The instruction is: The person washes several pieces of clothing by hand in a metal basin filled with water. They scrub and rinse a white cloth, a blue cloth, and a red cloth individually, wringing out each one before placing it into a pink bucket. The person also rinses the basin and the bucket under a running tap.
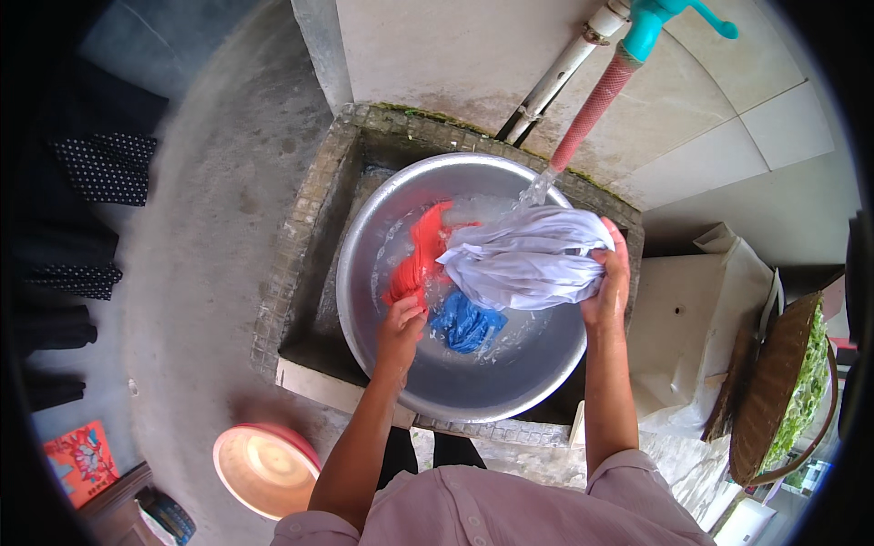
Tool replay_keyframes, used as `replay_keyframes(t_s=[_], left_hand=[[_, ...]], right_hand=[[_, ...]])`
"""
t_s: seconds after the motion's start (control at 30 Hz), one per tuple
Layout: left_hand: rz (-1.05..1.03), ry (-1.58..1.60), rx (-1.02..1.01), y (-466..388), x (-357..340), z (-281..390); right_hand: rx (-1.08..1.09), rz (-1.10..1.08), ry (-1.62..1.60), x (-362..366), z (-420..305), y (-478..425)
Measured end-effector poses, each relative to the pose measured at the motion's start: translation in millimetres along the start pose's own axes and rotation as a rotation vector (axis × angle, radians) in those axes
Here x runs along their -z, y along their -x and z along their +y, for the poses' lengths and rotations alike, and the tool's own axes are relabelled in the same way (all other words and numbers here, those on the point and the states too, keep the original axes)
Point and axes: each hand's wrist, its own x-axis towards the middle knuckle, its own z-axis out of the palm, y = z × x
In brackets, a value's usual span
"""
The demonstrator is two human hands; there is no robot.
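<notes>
A large metal basin [478,403] holds water and wet cloth. My right hand [609,280] grips a bunched white cloth [529,259] over the basin's right half. At the left, my left hand [401,334] has its fingers on the lower end of a red cloth [427,249], which trails through the water. A crumpled blue cloth [470,322] lies in the water between my hands. Water pours from a red mesh hose [593,112] on a teal tap [645,31] near the basin's far rim, behind the white cloth.
The basin sits in a tiled concrete sink [300,239]. A pink plastic basin [266,471] rests on the floor at lower left. To the right stand a pale box-like object [689,321] and a woven basket [771,389] of greens. Dark clothes [75,205] hang at far left.
</notes>
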Motion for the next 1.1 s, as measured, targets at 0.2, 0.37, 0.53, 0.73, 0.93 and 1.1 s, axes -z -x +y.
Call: replay_keyframes(t_s=[0.2, 0.37, 0.53, 0.73, 0.93, 1.1], left_hand=[[0.083, -0.097, -0.251, -21, 3, 42], [0.142, -0.253, -0.671, -25, -32, 160], [0.129, -0.442, -1.047, -6, -82, 234], [0.079, -0.417, -1.478, 66, -147, 318], [0.112, -0.563, -1.503, 75, -192, 349], [0.2, -0.794, -1.364, 77, -232, 354]], right_hand=[[0.077, 0.3, 0.473, 95, 174, -15], [-0.151, 0.275, 1.421, 80, 237, 0], [-0.158, 0.071, 1.721, 93, 249, -19], [-0.293, 0.111, 1.291, 83, 173, -43], [0.278, 0.058, 0.936, 28, 45, -11], [0.607, 0.065, 0.924, -11, -7, 20]])
